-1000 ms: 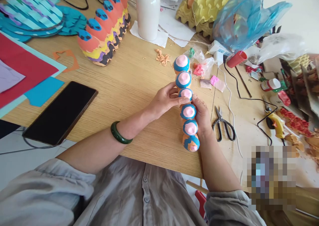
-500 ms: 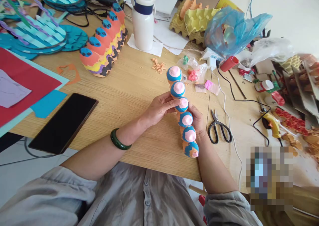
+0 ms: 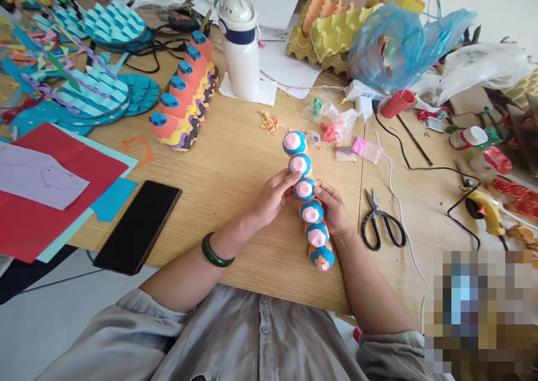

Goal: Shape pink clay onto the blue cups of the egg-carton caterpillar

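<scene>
A strip of egg carton cups (image 3: pixel 311 213), orange underneath and coated on top with blue and pink clay-like material, is held over the table between my hands. My left hand (image 3: pixel 273 197) grips its left side, thumb lying by the second and third cups from the far end. On the other side, my right hand (image 3: pixel 337 213) pinches the edge near the third cup, its lower fingers partly hidden behind the strip. At the nearest cup the pink patch is small and orange shows through. Black-handled scissors (image 3: pixel 381 224) lie right of my right hand.
Left are a phone (image 3: pixel 138 227), red card (image 3: pixel 63 185) and a painted egg carton piece (image 3: pixel 185 98). A white bottle (image 3: pixel 241 61) stands behind, near orange scraps (image 3: pixel 270 122). Small plastic bags (image 3: pixel 332 126), a white cable (image 3: pixel 390 179) and a yellow glue gun (image 3: pixel 490 215) lie to the right.
The view has shifted, so most things sit further right and lower. My left thumb has moved off the third cup's pink top toward the second cup. Both hands still hold the strip.
</scene>
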Motion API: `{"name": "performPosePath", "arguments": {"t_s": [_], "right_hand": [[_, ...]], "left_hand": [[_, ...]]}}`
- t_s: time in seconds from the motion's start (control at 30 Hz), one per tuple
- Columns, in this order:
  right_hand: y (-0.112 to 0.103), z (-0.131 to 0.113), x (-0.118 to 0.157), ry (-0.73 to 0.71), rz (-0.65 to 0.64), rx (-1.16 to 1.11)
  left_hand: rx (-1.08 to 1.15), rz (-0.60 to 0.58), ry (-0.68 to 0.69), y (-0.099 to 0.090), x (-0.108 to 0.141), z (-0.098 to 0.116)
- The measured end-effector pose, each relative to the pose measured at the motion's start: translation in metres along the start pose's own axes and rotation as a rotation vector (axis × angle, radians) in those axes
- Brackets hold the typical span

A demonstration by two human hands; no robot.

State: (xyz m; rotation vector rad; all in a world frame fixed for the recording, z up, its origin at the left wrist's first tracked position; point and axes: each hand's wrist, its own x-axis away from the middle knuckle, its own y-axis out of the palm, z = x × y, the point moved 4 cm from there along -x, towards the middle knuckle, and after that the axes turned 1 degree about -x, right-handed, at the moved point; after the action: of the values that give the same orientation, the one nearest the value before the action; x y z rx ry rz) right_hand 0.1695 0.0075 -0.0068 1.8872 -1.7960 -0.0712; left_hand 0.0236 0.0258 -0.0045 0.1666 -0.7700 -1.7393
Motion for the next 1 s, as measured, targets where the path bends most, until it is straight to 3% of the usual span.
{"name": "performPosePath", "arguments": {"t_s": [0.23, 0.47, 0.67, 1.0], "right_hand": [[-0.0010, 0.0018, 0.0005, 0.012, -0.038, 0.070], [-0.0016, -0.0001, 0.0014, 0.053, -0.006, 0.049], [-0.0034, -0.0002, 0.0037, 0.086, 0.033, -0.014], [-0.0017, 0.0005, 0.0008, 0.045, -0.002, 0.001]], "left_hand": [[-0.026, -0.015, -0.024, -0.0005, 0.0013, -0.0002], [-0.136, -0.016, 0.099, -0.0005, 0.0024, 0.0005], [-0.018, -0.059, 0.029, 0.0020, 0.0029, -0.0013], [-0.087, -0.055, 0.053, -0.0016, 0.0018, 0.0013]]}}
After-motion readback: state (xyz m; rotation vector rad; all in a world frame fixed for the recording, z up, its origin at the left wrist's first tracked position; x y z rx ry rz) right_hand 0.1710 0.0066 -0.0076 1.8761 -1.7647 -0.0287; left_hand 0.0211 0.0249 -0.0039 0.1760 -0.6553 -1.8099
